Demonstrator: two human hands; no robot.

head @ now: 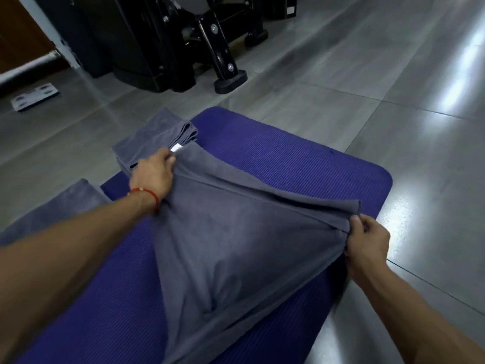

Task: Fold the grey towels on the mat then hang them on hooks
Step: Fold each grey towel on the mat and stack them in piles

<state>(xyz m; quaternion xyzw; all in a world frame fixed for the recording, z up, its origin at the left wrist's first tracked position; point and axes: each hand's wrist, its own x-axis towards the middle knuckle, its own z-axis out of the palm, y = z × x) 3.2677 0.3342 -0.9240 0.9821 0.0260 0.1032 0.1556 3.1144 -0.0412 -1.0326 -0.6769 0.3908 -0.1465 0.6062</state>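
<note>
A grey towel [236,240] is stretched over the blue mat [301,158], doubled over with its far edge held up between my two hands. My left hand [154,174] grips the towel's far left corner, by a small white label. My right hand [367,240] pinches the far right corner near the mat's right edge. A stack of folded grey towels [154,135] lies at the mat's far left corner, just beyond my left hand. Another grey towel [57,206] lies at the mat's left edge, partly hidden by my left forearm.
Grey tiled floor [341,88] surrounds the mat. Black gym equipment [183,43] with a footed leg stands beyond the mat. A white bathroom scale [35,97] lies on the floor at far left.
</note>
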